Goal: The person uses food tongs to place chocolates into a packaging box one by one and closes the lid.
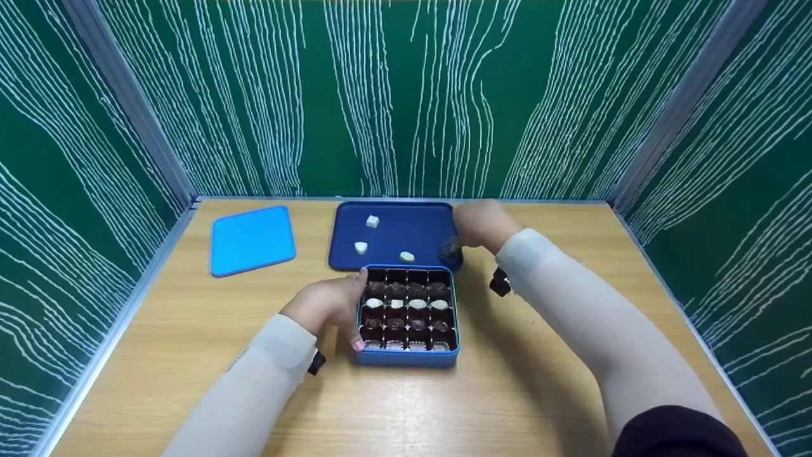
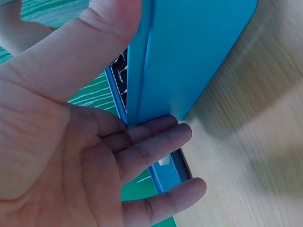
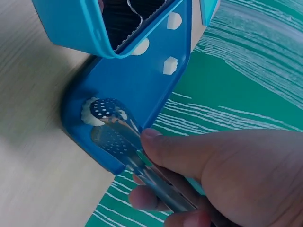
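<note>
My left hand (image 1: 327, 306) rests along the left side of a blue box (image 1: 406, 359), with its thumb at the near rim and its fairly straight fingers against the wall. Inside, a divided insert bears rows of dark chocolates (image 1: 417, 324) and white chocolates (image 1: 417, 304). With my right hand (image 1: 485, 223) I grip metal tongs (image 3: 156, 182) with perforated heads. The tongs' heads reach into the near right corner of a dark blue tray (image 1: 396, 209), right at a scalloped white chocolate (image 3: 88, 113). Part of that chocolate is hidden behind one head.
Farther left on the tray lie three loose white pieces: a cube (image 1: 372, 221), a rounded triangle (image 1: 361, 247) and an oval (image 1: 407, 256). A bright blue lid (image 1: 252, 241) lies at the back left of the wooden table (image 1: 406, 419). Green patterned panels (image 1: 406, 101) enclose its back and sides.
</note>
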Available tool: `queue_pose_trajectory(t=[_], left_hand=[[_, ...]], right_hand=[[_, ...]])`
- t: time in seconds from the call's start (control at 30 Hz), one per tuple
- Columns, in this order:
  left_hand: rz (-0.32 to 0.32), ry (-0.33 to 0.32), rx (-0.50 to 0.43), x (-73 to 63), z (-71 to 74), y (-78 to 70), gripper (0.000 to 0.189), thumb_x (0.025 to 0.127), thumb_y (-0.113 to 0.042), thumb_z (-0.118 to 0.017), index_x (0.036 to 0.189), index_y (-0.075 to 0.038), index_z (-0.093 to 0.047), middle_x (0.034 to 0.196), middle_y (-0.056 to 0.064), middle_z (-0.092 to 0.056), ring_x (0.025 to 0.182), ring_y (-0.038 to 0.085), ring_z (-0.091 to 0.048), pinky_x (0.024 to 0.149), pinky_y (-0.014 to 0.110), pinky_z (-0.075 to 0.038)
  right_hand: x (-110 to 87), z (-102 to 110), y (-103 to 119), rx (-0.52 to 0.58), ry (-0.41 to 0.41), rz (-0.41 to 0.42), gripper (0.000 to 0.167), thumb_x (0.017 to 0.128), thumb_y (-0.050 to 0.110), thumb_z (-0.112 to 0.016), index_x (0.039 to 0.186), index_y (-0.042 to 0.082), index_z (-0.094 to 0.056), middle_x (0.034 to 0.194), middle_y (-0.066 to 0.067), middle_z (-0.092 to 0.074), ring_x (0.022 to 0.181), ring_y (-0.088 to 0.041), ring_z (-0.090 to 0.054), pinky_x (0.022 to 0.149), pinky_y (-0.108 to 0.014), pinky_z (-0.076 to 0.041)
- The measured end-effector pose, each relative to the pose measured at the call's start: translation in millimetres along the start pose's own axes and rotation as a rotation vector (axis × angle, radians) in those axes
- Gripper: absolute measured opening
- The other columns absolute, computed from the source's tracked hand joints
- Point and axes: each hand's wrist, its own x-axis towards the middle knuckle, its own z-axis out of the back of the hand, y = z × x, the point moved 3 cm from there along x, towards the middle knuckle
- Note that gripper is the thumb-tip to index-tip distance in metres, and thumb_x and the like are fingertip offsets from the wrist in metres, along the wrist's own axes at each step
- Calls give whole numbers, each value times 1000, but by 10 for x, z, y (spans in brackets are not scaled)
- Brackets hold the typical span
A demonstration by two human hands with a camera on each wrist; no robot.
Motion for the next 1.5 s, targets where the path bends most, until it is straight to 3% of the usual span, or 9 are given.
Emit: queue_pose_trajectory(t=[0.17, 0.53, 0.8, 0.9, 1.03, 1.13, 1.27, 1.37, 1.5], left_hand=[[-1, 5, -11, -5, -14, -25, 165, 68, -34, -110, 183, -9, 6, 190, 22, -10, 176, 42, -21, 145, 58, -23], [-12, -1, -3, -12, -32, -54, 164, 68, -34, -111, 183, -8, 4, 191, 22, -11, 176, 42, -22, 145, 58, -24], [-20, 4, -1, -6, -29, -39, 163, 70, -35, -110, 183, -10, 4, 191, 21, -11, 176, 42, -23, 144, 58, -25], [-24, 4, -5, -4, -29, -28, 163, 70, -34, -110, 183, -10, 5, 191, 22, -10, 176, 42, -22, 144, 59, -25], [-17, 4, -21, -16, -29, -18, 164, 69, -34, -110, 183, -11, 5, 191, 22, -9, 176, 43, -21, 144, 60, -24], [-5, 4, -33, -20, -32, -8, 165, 68, -34, -110, 183, -12, 6, 191, 20, -9, 176, 42, -21, 144, 60, -24], [-15, 0, -17, -17, -39, 6, 164, 68, -35, -110, 183, -10, 5, 192, 18, -10, 176, 41, -22, 144, 58, -26], [-19, 11, -23, -20, -36, 18, 163, 71, -33, -109, 183, -11, 7, 192, 18, -8, 177, 39, -20, 145, 57, -25], [-9, 17, -49, -35, -15, 39, 163, 71, -30, -109, 183, -13, 8, 192, 16, -4, 178, 38, -16, 145, 57, -22]], right_hand=[[-16, 1, 38, -31, 4, 7, 49, 101, 50, -84, 78, 13, -60, 74, 1, -55, 70, -18, -52, 66, -40, -55], [-35, -49, 15, -16, 83, -1, 52, 100, 52, -85, 77, 15, -59, 74, 3, -53, 70, -18, -52, 62, -35, -47], [-79, -46, 5, 13, 36, 5, 51, 99, 48, -87, 74, 16, -56, 74, 2, -55, 69, -18, -52, 61, -35, -45], [-127, -3, 6, 7, 3, 9, 52, 101, 47, -84, 73, 16, -53, 74, 1, -55, 69, -18, -52, 63, -38, -51], [-250, 120, 20, 0, -7, 12, 53, 104, 51, -81, 74, 15, -57, 73, 2, -56, 69, -18, -52, 65, -39, -53], [-379, 258, 39, -5, -11, 10, 53, 104, 54, -80, 76, 13, -61, 70, 1, -55, 67, -18, -52, 61, -35, -45], [-623, 439, 107, -39, -24, 30, 60, 104, 60, -78, 71, 15, -56, 64, 4, -47, 62, -17, -47, 55, -33, -40], [-842, 514, 205, -47, 2, 72, 67, 103, 70, -73, 65, 20, -52, 61, 7, -44, 58, -15, -44, 51, -31, -38], [-1119, 517, 406, -48, 83, 147, 68, 97, 79, -72, 66, 21, -58, 65, 7, -54, 59, -14, -52, 51, -31, -47]])
